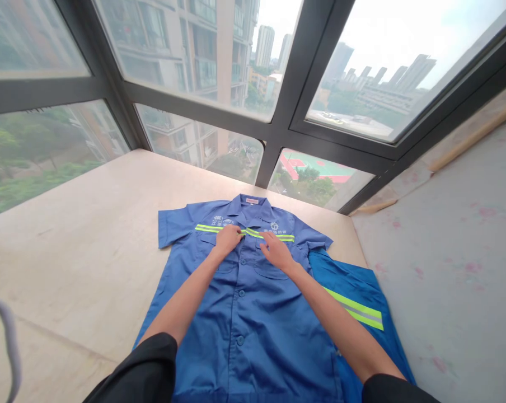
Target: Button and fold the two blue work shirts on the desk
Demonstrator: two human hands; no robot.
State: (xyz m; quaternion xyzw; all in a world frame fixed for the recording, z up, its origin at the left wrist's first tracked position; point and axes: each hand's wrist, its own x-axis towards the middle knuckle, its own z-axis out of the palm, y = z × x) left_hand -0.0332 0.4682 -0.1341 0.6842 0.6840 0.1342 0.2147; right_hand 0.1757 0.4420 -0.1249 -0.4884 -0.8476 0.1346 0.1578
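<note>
A blue short-sleeved work shirt (206, 330) lies face up, collar away from me, with a yellow-green reflective stripe across the chest and buttons down the front. My left hand (229, 239) is closed, its thumb and fingertips pinching the shirt's front edge at the stripe. Over the other chest pocket, my right hand (277, 252) has its fingers stretched out and apart, resting on or just above the cloth. Beneath the shirt's right side shows a brighter blue garment (362, 285) with a wide reflective band.
The pale surface (85, 224) under the shirt reaches to dark window frames (273, 134) at the back. A patterned wall (450, 268) bounds the right side. At the left edge a grey curved cord or tube (10, 341) sticks into view.
</note>
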